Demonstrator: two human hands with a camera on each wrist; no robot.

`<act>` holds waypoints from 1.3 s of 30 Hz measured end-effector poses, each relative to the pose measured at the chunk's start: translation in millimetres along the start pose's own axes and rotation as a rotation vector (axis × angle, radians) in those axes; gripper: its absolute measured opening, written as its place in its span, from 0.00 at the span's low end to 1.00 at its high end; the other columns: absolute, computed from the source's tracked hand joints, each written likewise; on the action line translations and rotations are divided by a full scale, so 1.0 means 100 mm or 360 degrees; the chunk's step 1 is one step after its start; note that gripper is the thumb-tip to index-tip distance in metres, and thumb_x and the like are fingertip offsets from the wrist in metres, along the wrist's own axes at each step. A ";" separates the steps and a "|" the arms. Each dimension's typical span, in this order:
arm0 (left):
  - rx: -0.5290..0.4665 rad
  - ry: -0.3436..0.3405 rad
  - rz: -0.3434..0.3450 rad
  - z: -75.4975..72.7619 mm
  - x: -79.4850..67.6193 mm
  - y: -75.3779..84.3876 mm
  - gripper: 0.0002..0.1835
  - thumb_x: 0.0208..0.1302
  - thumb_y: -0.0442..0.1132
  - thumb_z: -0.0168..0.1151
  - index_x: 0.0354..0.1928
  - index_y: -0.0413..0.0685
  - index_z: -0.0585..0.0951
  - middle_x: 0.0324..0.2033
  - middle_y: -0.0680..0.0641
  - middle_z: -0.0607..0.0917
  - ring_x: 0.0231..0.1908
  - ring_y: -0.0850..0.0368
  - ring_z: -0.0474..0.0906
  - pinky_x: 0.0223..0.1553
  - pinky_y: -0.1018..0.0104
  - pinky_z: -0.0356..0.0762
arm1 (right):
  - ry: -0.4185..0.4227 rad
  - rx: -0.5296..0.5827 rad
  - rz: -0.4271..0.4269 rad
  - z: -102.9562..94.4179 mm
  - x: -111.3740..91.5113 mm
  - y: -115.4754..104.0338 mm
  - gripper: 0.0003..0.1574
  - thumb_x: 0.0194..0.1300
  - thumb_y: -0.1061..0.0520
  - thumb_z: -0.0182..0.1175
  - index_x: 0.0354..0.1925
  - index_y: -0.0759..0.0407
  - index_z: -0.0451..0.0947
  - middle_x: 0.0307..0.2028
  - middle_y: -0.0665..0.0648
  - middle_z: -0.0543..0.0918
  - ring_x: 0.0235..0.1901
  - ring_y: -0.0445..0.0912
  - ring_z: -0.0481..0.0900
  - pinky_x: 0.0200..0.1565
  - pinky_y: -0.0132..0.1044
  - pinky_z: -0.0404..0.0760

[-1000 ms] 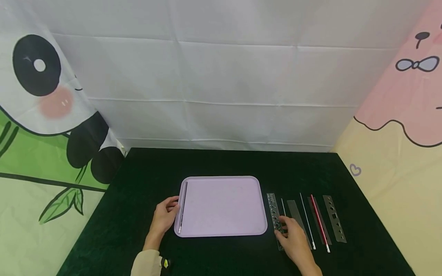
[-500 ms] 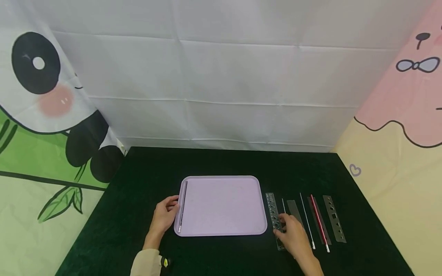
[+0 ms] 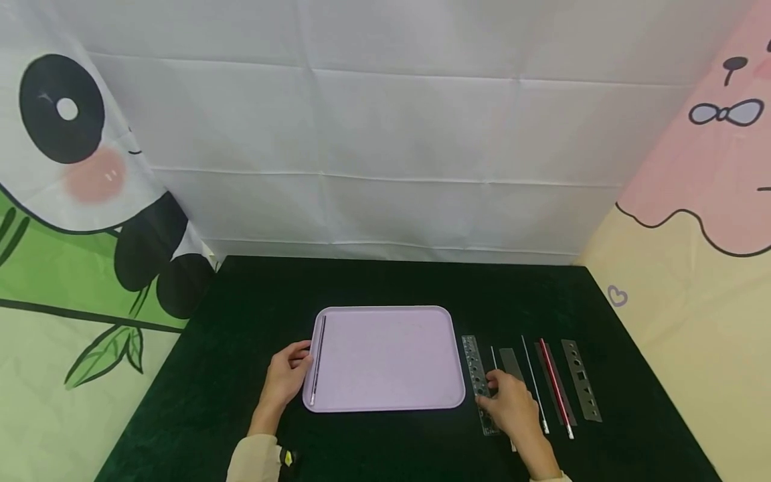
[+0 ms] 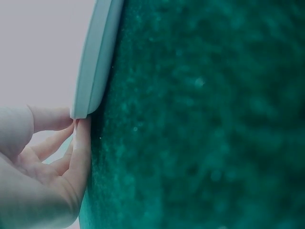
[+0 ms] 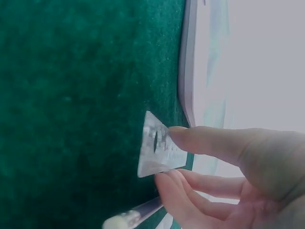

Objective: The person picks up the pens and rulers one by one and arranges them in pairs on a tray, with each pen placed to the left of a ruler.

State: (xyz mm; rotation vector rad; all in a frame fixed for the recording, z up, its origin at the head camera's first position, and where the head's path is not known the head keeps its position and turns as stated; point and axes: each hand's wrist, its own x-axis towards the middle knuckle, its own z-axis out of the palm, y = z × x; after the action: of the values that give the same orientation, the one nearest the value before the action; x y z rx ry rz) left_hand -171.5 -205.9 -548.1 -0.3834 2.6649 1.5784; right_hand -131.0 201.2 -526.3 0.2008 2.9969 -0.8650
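My left hand (image 3: 286,375) holds the left edge of a pale purple tray (image 3: 391,361). In the left wrist view, thumb and fingertips meet at the tray's rim (image 4: 88,81). A thin dark pencil-like stick (image 3: 318,361) lies along the tray's left side. To the right of the tray, my right hand (image 3: 512,405) grips a clear stencil ruler (image 3: 473,358) across its width. The right wrist view has the thumb on one long edge of this ruler (image 5: 155,148) and the fingers on the other. A pencil (image 5: 136,214) with a white end passes beneath the fingers, partly hidden.
Right of my right hand lie a grey strip (image 3: 510,363), a white-ended thin pencil (image 3: 534,385), a red pencil (image 3: 556,388) over a dark strip (image 3: 569,410), and a grey stencil ruler (image 3: 581,381). Dark green cloth (image 3: 385,448) covers the table; a white curtain (image 3: 409,134) hangs behind.
My right hand has shifted slightly left, its thumb and fingers closing on the clear stencil ruler, which has slid a little toward the tray. My left hand and the tray stay put.
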 end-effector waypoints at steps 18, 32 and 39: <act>0.0003 0.0012 -0.0004 -0.02 -0.04 0.01 0.21 0.76 0.32 0.55 0.68 0.40 0.75 0.56 0.35 0.81 0.52 0.42 0.78 0.56 0.46 0.77 | -0.0035 0.0028 0.0069 -0.02 0.02 -0.03 0.19 0.52 0.60 0.78 0.38 0.66 0.82 0.30 0.57 0.83 0.28 0.49 0.78 0.31 0.49 0.77; -0.0003 -0.0002 -0.0009 -0.02 -0.02 0.01 0.21 0.76 0.33 0.55 0.68 0.40 0.75 0.56 0.35 0.80 0.52 0.43 0.78 0.56 0.46 0.77 | -0.0133 0.0429 0.0063 -0.10 0.05 0.11 0.14 0.57 0.69 0.72 0.42 0.69 0.82 0.31 0.56 0.84 0.26 0.45 0.81 0.27 0.40 0.83; -0.0009 -0.0002 -0.0007 -0.03 -0.02 0.01 0.21 0.76 0.33 0.55 0.67 0.40 0.75 0.55 0.35 0.80 0.51 0.43 0.78 0.55 0.47 0.78 | -0.0195 0.0576 0.0114 -0.14 0.07 0.18 0.17 0.59 0.70 0.71 0.48 0.70 0.81 0.33 0.57 0.85 0.27 0.47 0.84 0.27 0.41 0.85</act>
State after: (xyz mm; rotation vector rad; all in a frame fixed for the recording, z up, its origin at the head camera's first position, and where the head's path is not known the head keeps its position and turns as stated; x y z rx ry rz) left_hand -169.4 -207.1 -545.4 -0.3882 2.6571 1.5846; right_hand -134.9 224.2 -524.5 0.2463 2.6813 -1.3515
